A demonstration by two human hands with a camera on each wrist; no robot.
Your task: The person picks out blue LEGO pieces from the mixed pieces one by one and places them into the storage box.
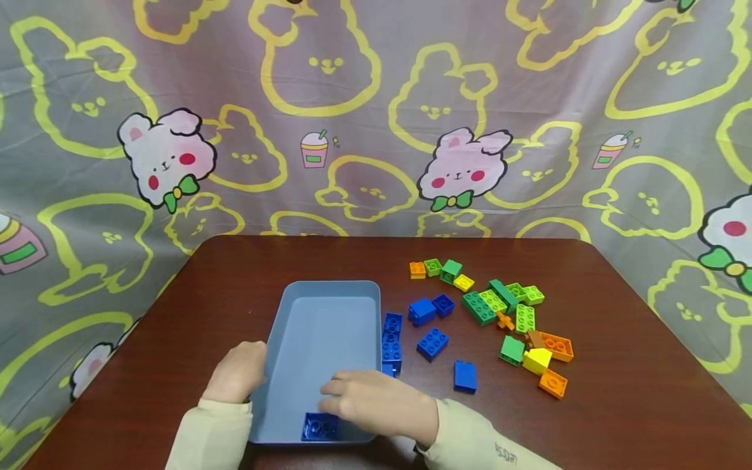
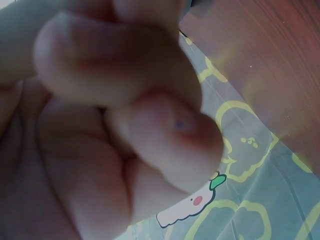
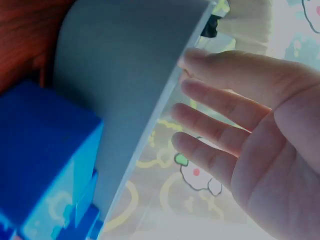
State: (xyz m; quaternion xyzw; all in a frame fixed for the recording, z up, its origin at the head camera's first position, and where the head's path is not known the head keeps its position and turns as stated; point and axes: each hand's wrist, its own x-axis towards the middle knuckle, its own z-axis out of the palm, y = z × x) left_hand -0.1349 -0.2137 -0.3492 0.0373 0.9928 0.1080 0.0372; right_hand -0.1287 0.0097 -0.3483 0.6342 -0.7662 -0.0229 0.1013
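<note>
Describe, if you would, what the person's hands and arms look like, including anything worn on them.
The left hand and the right hand show no gloves. The left sleeve and the right sleeve are pale cream and reach the wrists; the right one carries small dark lettering, unclear to read.

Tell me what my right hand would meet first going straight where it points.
Likely the tray's left wall, beside your left hand; depth is unclear, so your right hand might pass over.
</note>
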